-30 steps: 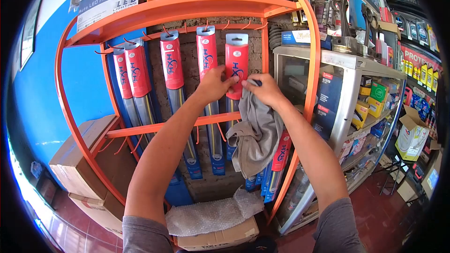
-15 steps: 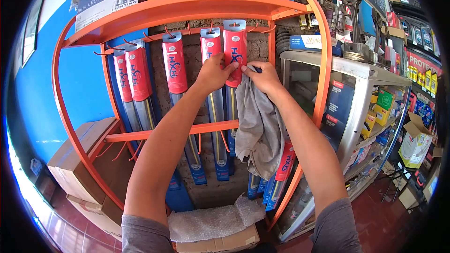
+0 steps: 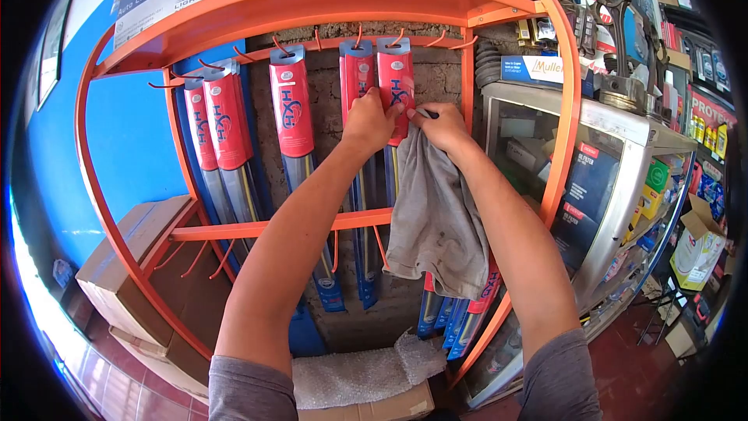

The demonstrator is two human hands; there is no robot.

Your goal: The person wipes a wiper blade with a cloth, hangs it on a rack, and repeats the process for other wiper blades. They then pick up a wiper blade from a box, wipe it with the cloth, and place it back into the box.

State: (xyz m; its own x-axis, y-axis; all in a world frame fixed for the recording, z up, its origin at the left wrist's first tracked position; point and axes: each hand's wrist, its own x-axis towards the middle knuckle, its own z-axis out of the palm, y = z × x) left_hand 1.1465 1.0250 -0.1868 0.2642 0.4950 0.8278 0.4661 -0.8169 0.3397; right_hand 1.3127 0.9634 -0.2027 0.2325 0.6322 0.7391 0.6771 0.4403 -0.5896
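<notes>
My left hand (image 3: 372,118) is closed on the left edge of a red and blue wiper blade package (image 3: 396,70), thumb on its front. This package hangs upright, with a hook tip showing at its top slot. Just right of it, my right hand (image 3: 444,126) grips a grey cloth (image 3: 436,210) that drapes down over the package's lower part. A small dark tip pokes out between the right fingers; its kind I cannot make out. Beside the left hand hangs another wiper blade package (image 3: 356,70), partly hidden by that hand.
An orange metal rack (image 3: 327,1) surrounds the packages, with hooks and a crossbar. More packages (image 3: 292,109) hang left. Cardboard boxes (image 3: 128,265) stand at left, a glass cabinet (image 3: 600,187) at right. Bubble wrap (image 3: 358,374) lies below on a box.
The view has shifted slightly. A hook tip now shows at the top of the held package, where none showed before. Both hands stay close to it, and the cloth hangs wider.
</notes>
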